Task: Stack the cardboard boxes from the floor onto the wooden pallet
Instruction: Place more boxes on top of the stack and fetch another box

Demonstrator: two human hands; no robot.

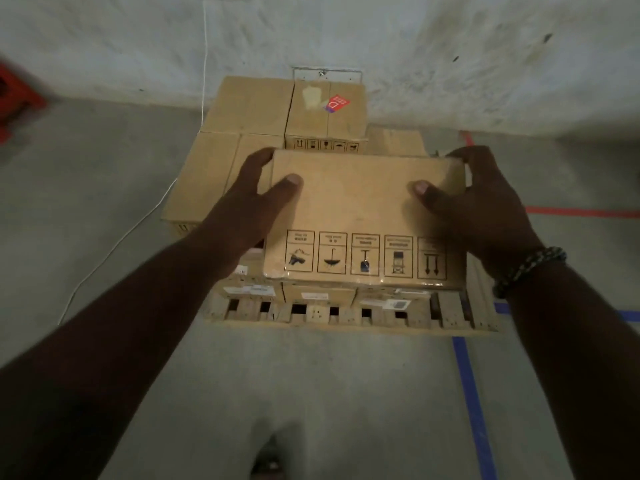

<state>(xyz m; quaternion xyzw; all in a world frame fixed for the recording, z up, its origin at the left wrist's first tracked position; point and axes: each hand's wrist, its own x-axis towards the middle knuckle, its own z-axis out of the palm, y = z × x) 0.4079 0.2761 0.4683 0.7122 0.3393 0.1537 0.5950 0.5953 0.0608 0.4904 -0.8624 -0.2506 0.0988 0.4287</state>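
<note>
Concrete floor [311,393]: grey, covering the lower and side parts of the view. Wall [415,46]: pale and stained, met by the floor behind the pallet. Wooden pallet [322,315]: laid flat on the floor, its slatted near edge exposed below the boxes, its right edge partly bare. Stacked boxes [249,105]: plain cardboard, set in rows from the pallet's near edge to its far edge; white labels are carried on the near faces of the front row. Stickered box [325,133]: placed toward the far edge, higher than its neighbours. Cardboard box [360,209]: held level over the front row at the pallet's near edge, a row of handling symbols printed upside down along its near side; whether it rests on the boxes beneath cannot be told. Left hand [249,202]: clasped round the box's left end, thumb laid on its top. Right hand [485,209]: clasped round the box's right end, thumb likewise on top. Blue tape [467,382]: stuck to the floor by the pallet's right near corner. Red tape [581,212]: stuck to the floor beyond the pallet's right edge. White cable [114,244]: trailed down the wall and across the floor beside the left edge. Braided bracelet [530,268]: worn on the right wrist. Red sticker [337,105]: fixed on top of the stickered box.
</note>
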